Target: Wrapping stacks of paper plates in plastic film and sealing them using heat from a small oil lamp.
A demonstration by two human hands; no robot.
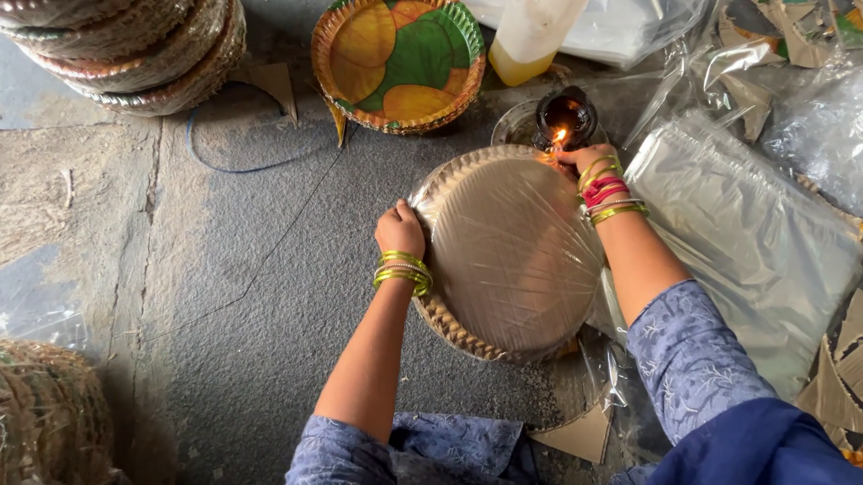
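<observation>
A stack of brown paper plates wrapped in clear plastic [508,254] stands tilted on the grey floor in front of me. My left hand [400,230] grips its left rim. My right hand [582,161] holds the top right rim, right next to the flame of a small dark oil lamp [566,118]. The plastic edge sits at the flame. Both wrists carry green, yellow and red bangles.
Loose orange-and-green printed paper plates [398,54] lie beyond the lamp. Wrapped plate stacks sit at the top left [128,43] and bottom left [36,428]. A pile of clear plastic bags [757,241] lies at the right, with cardboard scraps [856,361] and a pale bottle [534,29].
</observation>
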